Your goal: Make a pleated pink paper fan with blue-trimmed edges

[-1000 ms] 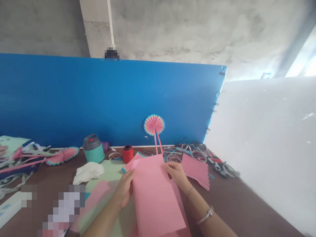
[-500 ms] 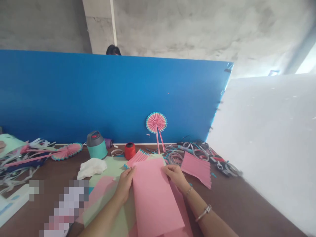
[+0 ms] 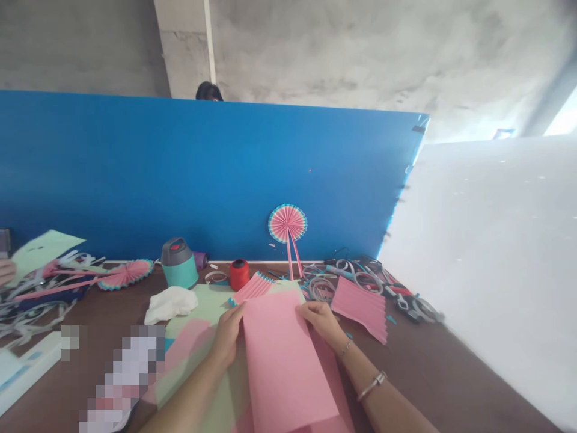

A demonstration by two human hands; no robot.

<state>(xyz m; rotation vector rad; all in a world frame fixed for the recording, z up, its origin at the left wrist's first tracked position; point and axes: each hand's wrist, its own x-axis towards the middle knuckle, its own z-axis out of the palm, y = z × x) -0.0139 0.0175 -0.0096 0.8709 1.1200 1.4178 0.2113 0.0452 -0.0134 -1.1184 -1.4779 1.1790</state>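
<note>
A pink paper sheet (image 3: 282, 361) lies lengthwise on the brown table in front of me, over pale green paper (image 3: 205, 304). My left hand (image 3: 228, 334) pinches the sheet's far left corner. At the far right corner, my right hand (image 3: 322, 322) grips the edge with curled fingers. Two pleated pink pieces flank the sheet: one (image 3: 255, 287) just beyond its far left corner, one (image 3: 360, 308) to the right of my right hand.
A blue partition (image 3: 202, 180) closes the back and a white board (image 3: 487, 252) the right. Along the back stand a teal jar (image 3: 179, 263), a red thread spool (image 3: 238, 273), a round paper fan (image 3: 287, 224) and tape rings (image 3: 322, 287). A white cloth (image 3: 170, 302) and paper scraps (image 3: 40, 282) lie left.
The sheet's far edge has come down onto the table and both hands have settled with it. The camera has shifted slightly; a green paper now shows at far left.
</note>
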